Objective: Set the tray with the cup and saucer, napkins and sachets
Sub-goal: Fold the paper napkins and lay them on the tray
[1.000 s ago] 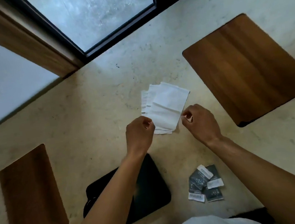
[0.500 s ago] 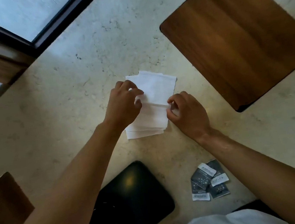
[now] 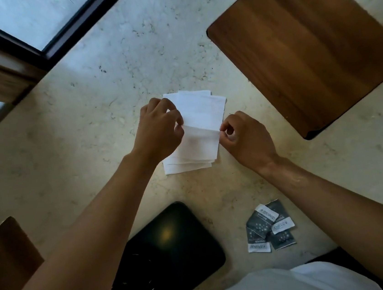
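Note:
A small stack of white napkins (image 3: pixel 198 129) lies on the pale stone table, fanned a little at its near edge. My left hand (image 3: pixel 160 129) pinches the top napkin at its left edge, about midway along. My right hand (image 3: pixel 244 138) pinches the same napkin at its right edge. A black tray (image 3: pixel 165 255) lies near me under my left forearm, with nothing on the part that shows. Several grey sachets (image 3: pixel 270 227) lie in a loose pile to the tray's right. No cup or saucer is in view.
A large wooden board (image 3: pixel 305 41) lies at the far right of the table (image 3: pixel 90 144). Another wooden board (image 3: pixel 5 259) shows at the left edge. A dark-framed window (image 3: pixel 29 25) runs along the far left. White cloth (image 3: pixel 297 283) covers the bottom edge.
Both hands moved from the stack's near corners up to the middle of its side edges and now pinch the top napkin. The view tilted down and closer.

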{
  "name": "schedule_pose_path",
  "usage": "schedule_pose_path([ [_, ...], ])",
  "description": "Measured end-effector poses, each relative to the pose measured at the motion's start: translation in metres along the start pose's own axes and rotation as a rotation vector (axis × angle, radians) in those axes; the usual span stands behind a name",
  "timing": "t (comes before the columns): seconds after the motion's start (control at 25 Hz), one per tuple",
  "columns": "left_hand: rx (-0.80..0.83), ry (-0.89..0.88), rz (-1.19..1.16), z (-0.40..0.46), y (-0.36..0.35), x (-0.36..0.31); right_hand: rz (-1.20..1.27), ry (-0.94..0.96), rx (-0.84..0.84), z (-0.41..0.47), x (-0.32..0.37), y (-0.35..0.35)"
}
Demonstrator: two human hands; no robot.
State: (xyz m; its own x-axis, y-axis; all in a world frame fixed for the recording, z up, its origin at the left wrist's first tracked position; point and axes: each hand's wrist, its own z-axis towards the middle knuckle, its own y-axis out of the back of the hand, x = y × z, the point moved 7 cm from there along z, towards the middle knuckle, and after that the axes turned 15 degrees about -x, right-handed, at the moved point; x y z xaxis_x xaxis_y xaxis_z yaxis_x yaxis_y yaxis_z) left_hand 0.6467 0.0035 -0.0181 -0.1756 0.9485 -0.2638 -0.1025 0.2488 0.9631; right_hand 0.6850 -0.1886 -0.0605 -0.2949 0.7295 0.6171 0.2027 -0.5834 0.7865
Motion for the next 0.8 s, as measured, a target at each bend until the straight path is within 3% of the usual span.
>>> schedule_pose_path([
  [0.2,-0.105,-0.001,-0.013,-0.025,0.050,-0.022,0.141,0.082,-0.014,-0.016,0.016,0.019],
  [0.44,-0.202,0.015,-0.096,-0.091,0.120,-0.061,0.271,0.252,0.085,-0.058,0.063,0.050],
  [0.52,-0.210,0.120,-0.203,-0.120,0.137,-0.066,0.418,0.204,0.157,-0.073,0.071,0.060],
  [0.68,-0.292,0.434,-0.388,-0.179,0.147,-0.058,0.571,0.132,0.464,-0.106,0.082,0.059],
  [0.8,-0.311,0.664,-0.474,-0.221,0.135,-0.048,0.683,0.039,0.546,-0.136,0.090,0.051],
])
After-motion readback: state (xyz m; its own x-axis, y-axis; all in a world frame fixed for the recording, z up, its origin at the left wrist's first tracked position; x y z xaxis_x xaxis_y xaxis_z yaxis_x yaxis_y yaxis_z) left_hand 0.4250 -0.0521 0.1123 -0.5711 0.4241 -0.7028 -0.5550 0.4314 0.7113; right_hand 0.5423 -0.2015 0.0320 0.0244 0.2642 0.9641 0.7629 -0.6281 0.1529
